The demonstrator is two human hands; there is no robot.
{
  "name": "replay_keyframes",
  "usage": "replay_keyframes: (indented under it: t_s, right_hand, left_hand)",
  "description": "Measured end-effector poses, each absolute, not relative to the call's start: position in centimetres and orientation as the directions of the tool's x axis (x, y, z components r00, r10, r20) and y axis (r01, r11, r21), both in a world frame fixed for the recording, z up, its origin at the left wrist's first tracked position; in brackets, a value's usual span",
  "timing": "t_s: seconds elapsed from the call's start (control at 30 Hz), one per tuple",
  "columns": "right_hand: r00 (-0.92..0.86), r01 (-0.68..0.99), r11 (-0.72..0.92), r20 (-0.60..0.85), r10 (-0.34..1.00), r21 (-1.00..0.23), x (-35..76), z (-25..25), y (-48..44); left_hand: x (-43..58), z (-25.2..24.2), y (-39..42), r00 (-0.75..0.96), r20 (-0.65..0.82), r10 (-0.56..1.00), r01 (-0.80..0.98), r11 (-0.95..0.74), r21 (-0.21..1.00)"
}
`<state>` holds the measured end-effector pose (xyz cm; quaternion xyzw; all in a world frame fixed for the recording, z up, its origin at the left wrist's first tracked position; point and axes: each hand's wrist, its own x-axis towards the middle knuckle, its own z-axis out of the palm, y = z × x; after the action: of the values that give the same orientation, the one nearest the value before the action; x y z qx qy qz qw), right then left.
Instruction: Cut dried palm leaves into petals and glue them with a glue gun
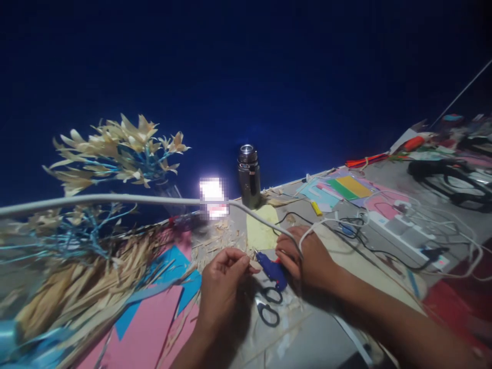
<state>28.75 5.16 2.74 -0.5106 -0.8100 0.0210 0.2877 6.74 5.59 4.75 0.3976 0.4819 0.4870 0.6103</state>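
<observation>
My left hand (226, 277) is closed in a pinch left of a blue glue gun (272, 270); what it pinches is too small to make out. Curled beside the glue gun's right side is my right hand (303, 259), with a white cable (265, 221) passing over its fingers. Whether these fingers grip the cable or something beneath it is hidden. Black-handled scissors (269, 306) lie below the glue gun. A pale yellow sheet (262, 228) is just beyond the hands.
A dark flask (249, 179) stands at the back. Dried husks (88, 277) and pink paper (142, 328) lie left, below pale flowers (115, 148) on blue stems. A power strip (407, 238) with tangled cables is at right.
</observation>
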Motion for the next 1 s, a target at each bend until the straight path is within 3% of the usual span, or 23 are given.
replay_keyframes:
  t_s: [0.07,0.2,0.3,0.5,0.63,0.77,0.87,1.0]
  right_hand:
    - [-0.287,0.772,0.465,0.415,0.863,-0.433,28.0,3.4,5.2]
    - [-0.251,0.441,0.281,0.183,0.95,-0.852,25.9,4.2,4.9]
    - [-0.276,0.269,0.171,0.095,0.957,-0.948,24.4,4.4,5.1]
    - [-0.394,0.195,0.023,-0.057,0.917,-0.981,23.7,4.4,6.2]
    - [-0.321,0.036,-0.07,-0.078,0.944,-0.997,23.6,3.3,6.6]
    - [-0.066,-0.314,-0.208,-0.197,0.978,-0.926,22.6,1.9,6.8]
    - [-0.035,-0.485,-0.238,-0.252,0.967,-0.842,21.7,1.2,6.7]
    - [-0.085,-0.554,-0.279,-0.28,0.956,-0.784,21.0,0.8,6.1]
  left_hand:
    - [6.4,4.5,5.1,0.062,-0.177,0.982,-0.2,0.186,0.962]
    - [6.0,4.3,4.3,0.053,-0.139,0.989,-0.15,0.145,0.978]
    - [5.8,4.3,3.9,0.043,-0.051,0.998,-0.037,0.053,0.998]
    - [5.5,4.2,3.8,0.026,0.081,0.996,0.11,-0.083,0.99]
    - [5.5,4.4,4.2,0.016,-0.119,0.993,-0.103,0.12,0.987]
    - [5.7,3.6,4.4,0.116,-0.333,0.936,-0.368,0.351,0.861]
    - [6.0,2.2,4.2,0.186,-0.322,0.928,-0.423,0.372,0.826]
    - [5.9,0.9,4.1,0.159,-0.278,0.947,-0.352,0.318,0.88]
